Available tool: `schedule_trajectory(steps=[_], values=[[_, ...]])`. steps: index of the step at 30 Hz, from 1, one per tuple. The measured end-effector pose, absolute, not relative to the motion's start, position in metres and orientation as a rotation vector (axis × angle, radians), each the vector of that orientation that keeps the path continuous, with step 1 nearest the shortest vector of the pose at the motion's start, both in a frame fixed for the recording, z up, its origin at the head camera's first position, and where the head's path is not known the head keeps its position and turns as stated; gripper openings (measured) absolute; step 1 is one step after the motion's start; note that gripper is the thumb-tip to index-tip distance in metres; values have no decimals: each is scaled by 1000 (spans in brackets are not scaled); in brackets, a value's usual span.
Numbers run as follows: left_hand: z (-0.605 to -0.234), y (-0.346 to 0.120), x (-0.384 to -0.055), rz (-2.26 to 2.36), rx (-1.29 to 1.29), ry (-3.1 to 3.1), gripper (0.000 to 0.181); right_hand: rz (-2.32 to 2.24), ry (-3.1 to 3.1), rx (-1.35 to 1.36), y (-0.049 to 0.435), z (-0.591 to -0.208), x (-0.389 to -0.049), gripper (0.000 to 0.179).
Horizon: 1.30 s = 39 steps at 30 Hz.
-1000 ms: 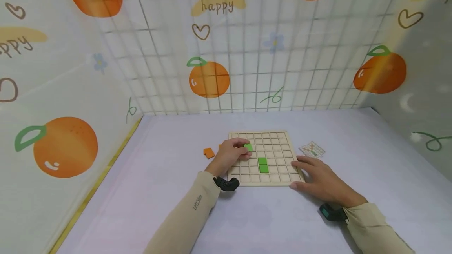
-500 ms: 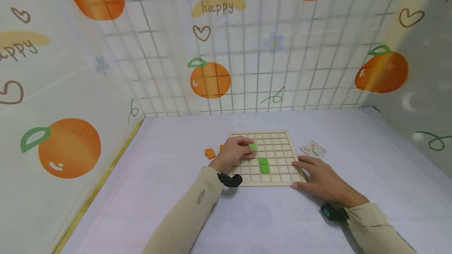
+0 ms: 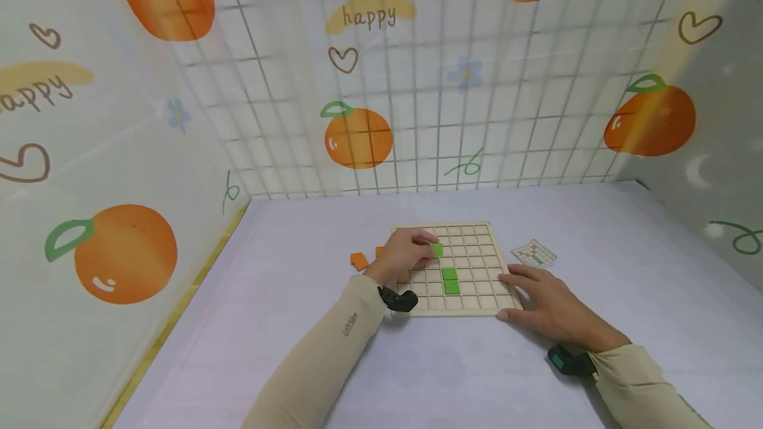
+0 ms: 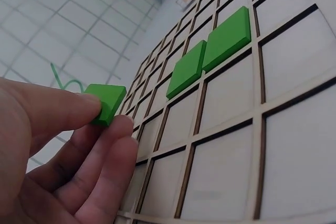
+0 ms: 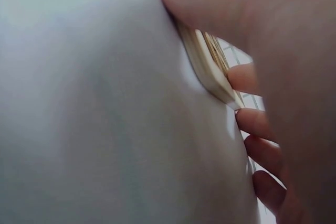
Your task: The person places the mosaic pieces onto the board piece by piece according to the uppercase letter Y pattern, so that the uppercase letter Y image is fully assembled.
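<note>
In the head view my left hand is over the left part of a pale wooden grid board. Thumb and fingers pinch a green square tile, seen close up in the left wrist view, held tilted above the cells. Two more green tiles, one nearer and one farther, lie in adjoining cells of the board. My right hand rests at the board's near right corner, fingers spread and loosely bent. In the right wrist view its thumb lies over the board's edge; the contact is partly hidden.
Orange pieces lie left of the board, one partly behind my left hand. A small printed grid card is to the board's right. A pale cloth covers the table, with a patterned curtain behind.
My left hand has moved slightly right across the board with the green tile still pinched. The right hand stays at the corner. The head view has shifted a little.
</note>
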State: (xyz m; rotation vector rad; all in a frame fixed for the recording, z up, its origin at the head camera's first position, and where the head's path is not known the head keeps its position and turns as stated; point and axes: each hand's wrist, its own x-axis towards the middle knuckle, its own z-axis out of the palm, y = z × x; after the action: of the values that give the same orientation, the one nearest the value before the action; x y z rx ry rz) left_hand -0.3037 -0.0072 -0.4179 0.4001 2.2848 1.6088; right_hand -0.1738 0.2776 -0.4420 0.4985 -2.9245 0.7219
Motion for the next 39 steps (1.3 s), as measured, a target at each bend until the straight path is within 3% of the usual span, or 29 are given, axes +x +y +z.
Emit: schedule_trajectory(steps=[15, 39], values=[[-422, 0, -305, 1447, 431, 2430, 9, 731, -2916, 489, 279, -445, -173, 78], [-423, 5, -296, 1238, 607, 2636, 14, 726, -2924, 484, 278, -441, -171, 78]])
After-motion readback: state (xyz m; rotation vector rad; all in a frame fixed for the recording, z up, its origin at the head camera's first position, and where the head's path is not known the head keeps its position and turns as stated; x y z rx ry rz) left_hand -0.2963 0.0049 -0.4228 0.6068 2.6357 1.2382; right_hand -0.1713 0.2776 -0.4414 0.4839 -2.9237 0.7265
